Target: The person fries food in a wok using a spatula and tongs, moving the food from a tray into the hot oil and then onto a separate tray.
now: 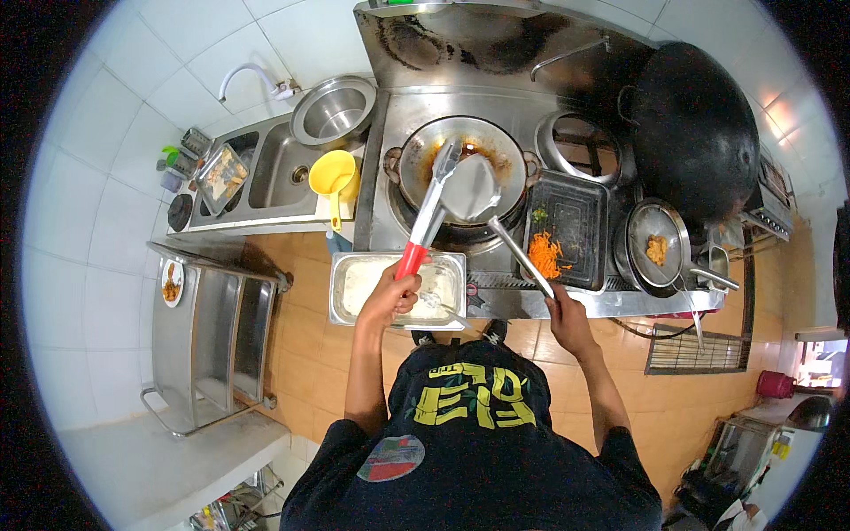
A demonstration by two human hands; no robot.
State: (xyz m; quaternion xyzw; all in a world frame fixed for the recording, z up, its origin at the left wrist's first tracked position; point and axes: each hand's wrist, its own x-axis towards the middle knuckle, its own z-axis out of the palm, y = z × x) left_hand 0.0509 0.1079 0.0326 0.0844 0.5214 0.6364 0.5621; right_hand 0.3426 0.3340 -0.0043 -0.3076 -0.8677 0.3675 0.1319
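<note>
My left hand (pixel 390 296) grips the red handle of metal tongs (pixel 431 202), whose tips reach over the wok (pixel 510 147). The long handle of a metal wok ladle (pixel 470 189) is in my right hand (pixel 572 324). The ladle's wide bowl is over the near half of the wok, close beside the tongs; I cannot tell whether they touch. Brown residue coats the inside of the two-handled wok, which sits on a burner. Below my left hand is a rectangular steel pan (pixel 337 292) of pale, creamy mixture, with a utensil lying in it.
Right of the wok, a dark tray (pixel 576 226) holds shredded carrot (pixel 546 255) and green bits. Farther right, a strainer (pixel 654 219) with a fried piece rests over a pot. A yellow dipper (pixel 334 174) stands beside the sink (pixel 279 174). A big black wok (pixel 697 133) leans at the back right.
</note>
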